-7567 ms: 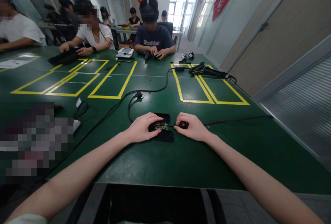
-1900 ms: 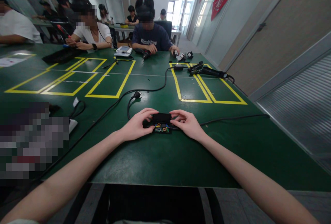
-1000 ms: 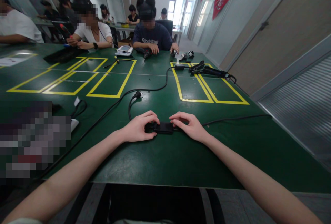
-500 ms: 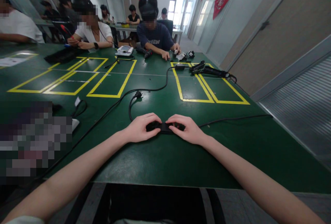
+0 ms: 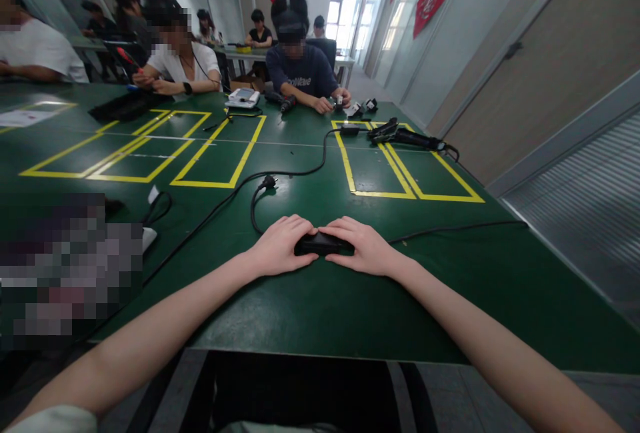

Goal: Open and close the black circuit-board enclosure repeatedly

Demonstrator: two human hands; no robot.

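A small black power adapter [image 5: 320,244] lies on the green table [image 5: 320,300] right in front of me. My left hand [image 5: 280,246] grips its left end, fingers curled over the top. From the other side my right hand [image 5: 363,246] clasps its right end, and the fingertips of both hands meet above the case. Only the middle of the adapter's near side shows between my thumbs. A thin black cable [image 5: 450,228] runs from the adapter to the right. Another black cord with a plug [image 5: 267,183] loops away behind my left hand.
Yellow tape rectangles [image 5: 220,153] mark the table farther out. A black tool with cords [image 5: 400,134] lies at the far right. Small parts [image 5: 363,108] sit near a seated person in a dark shirt [image 5: 300,73]. Other people work at the far left. A blurred patch [image 5: 70,266] lies at my left.
The adapter's open circuit board was covered by its black lid. Both hands have since closed in over the shut case until their fingertips meet.
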